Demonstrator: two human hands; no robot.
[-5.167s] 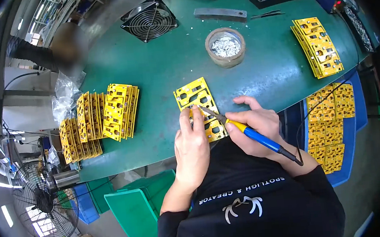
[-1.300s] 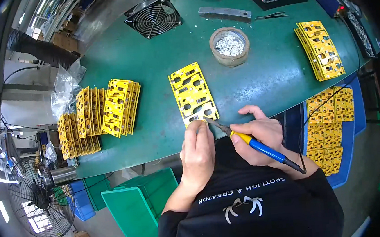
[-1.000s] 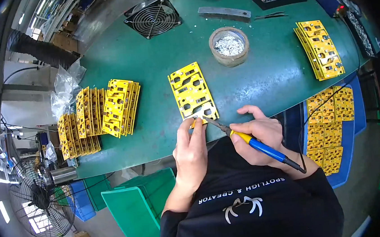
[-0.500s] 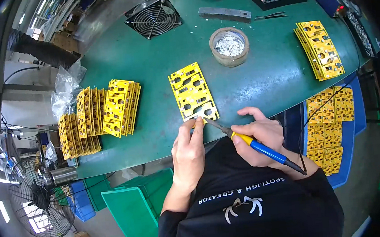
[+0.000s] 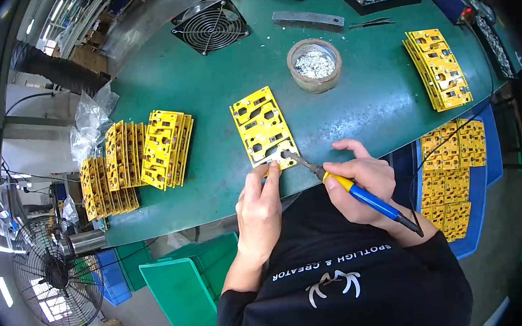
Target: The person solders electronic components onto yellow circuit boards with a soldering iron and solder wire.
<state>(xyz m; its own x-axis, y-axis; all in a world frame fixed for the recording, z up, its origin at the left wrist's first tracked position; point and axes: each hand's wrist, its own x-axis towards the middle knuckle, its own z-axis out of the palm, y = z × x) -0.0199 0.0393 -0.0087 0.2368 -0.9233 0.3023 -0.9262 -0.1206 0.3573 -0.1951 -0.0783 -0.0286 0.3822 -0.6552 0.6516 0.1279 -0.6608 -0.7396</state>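
- Right hand (image 5: 362, 185), at four o'clock from the yellow board, is curled closed around a soldering iron, its little finger lifted away.
- Left hand (image 5: 259, 210), at six o'clock, has its fingertips drawn together on the board's near end; whether they pinch something small, I cannot tell.
- Green table (image 5: 367, 95) spreads beneath the work.
- Blue bin (image 5: 478, 197), at four o'clock beyond the table edge, holds more yellow boards.
- Green bin (image 5: 172, 288) sits at seven o'clock, below the table.
- Stacked boards (image 5: 163, 148) lean in groups at nine o'clock; a smaller stack (image 5: 442, 69) rests between two and three.
- Black tray (image 5: 393, 3) of small parts lies between one and two, far off.
- Square fan (image 5: 210, 26) is at eleven.
- Yellow board (image 5: 259, 124) lies flat at the clock's centre.
- Round bowl (image 5: 315, 84) of white bits stands between one and two, near the board.
- Soldering iron (image 5: 376, 205) points toward ten, tip at the board's near end; contact is unclear.
- Metal bar (image 5: 309, 21) lies at one.
- Tweezers (image 5: 373, 23) lie just beyond its right end.
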